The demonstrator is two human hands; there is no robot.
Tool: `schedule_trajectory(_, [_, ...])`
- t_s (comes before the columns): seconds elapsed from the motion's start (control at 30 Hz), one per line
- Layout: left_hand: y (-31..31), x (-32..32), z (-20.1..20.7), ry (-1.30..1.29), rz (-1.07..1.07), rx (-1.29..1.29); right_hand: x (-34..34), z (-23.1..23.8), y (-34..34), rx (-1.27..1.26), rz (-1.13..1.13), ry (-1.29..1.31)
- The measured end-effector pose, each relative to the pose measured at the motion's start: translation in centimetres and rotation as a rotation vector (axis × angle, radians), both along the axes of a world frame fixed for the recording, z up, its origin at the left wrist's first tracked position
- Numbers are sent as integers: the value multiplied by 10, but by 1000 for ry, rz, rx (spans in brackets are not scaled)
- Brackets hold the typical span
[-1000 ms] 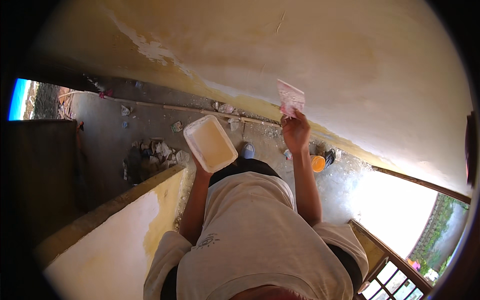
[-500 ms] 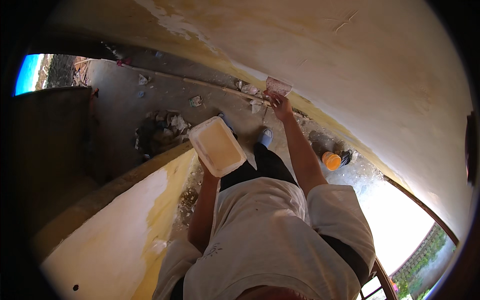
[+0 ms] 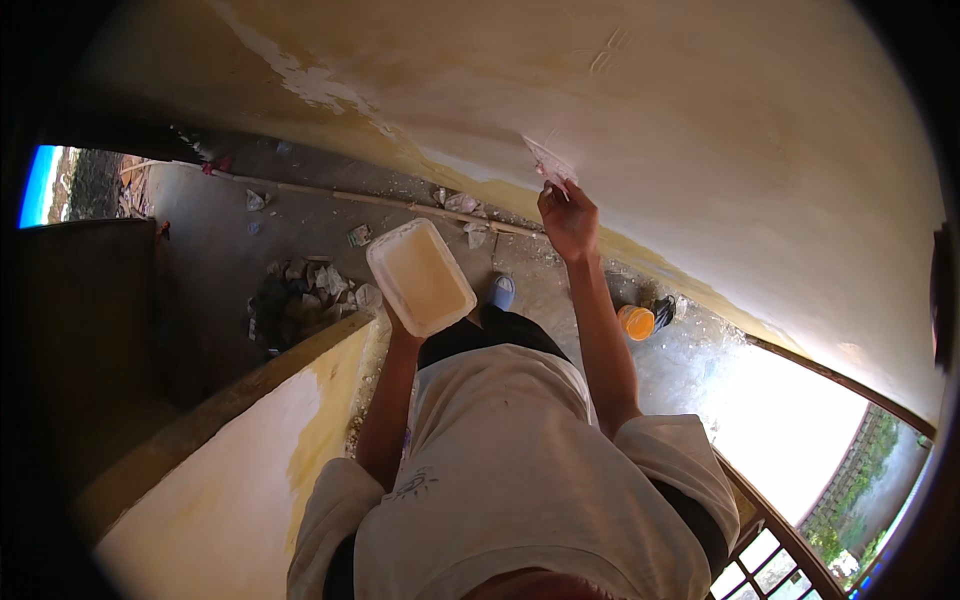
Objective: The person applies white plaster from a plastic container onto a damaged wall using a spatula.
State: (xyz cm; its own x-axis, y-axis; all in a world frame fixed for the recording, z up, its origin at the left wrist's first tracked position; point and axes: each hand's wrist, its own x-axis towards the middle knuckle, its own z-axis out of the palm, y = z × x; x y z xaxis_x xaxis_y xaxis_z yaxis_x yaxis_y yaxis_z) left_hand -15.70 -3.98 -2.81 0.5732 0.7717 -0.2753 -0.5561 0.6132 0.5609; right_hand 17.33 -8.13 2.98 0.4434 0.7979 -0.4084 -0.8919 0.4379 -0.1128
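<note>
My left hand (image 3: 399, 326) supports a white rectangular tub (image 3: 449, 314) from beneath, with its fingers mostly hidden under it. Inside the tub is a smooth cream-coloured material (image 3: 420, 270). Ahead of me, my right hand (image 3: 570, 222) grips a thin, flat spreader blade (image 3: 549, 160), whitish pink and smeared. The far edge of the blade meets the plastered wall (image 3: 700, 150), and the blade is tilted to it. Raised ridge marks show on the wall farther up.
A low wall (image 3: 240, 430) with a ledge stands at my left. Rubbish (image 3: 310, 290) lies heaped beyond it. A long pole (image 3: 340, 193) lies along the wall's foot. To the right on the floor are an orange bucket (image 3: 636, 322) and a bright opening (image 3: 790, 420).
My right hand has moved the blade farther up the wall, and the blade is now seen more edge-on. The tub has shifted slightly left and up in view. Fresh ridges show on the wall.
</note>
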Motion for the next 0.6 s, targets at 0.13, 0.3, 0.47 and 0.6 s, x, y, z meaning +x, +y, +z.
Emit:
schedule_trajectory(0.13, [2, 27, -9, -28, -29, -56, 12, 106, -34, 162, -77, -11])
schedule_trajectory(0.3, [-7, 45, -19, -52, -37, -142, 17, 155, -91, 421, -129, -98])
schedule_trajectory(0.47, [-24, 35, -25, -55, -10, -210, 6, 91, -116, -35, -144, -346])
schedule_trajectory(0.6, [-39, 21, -32, -27, 20, -263, 3, -49, -99, -307, 186, -421])
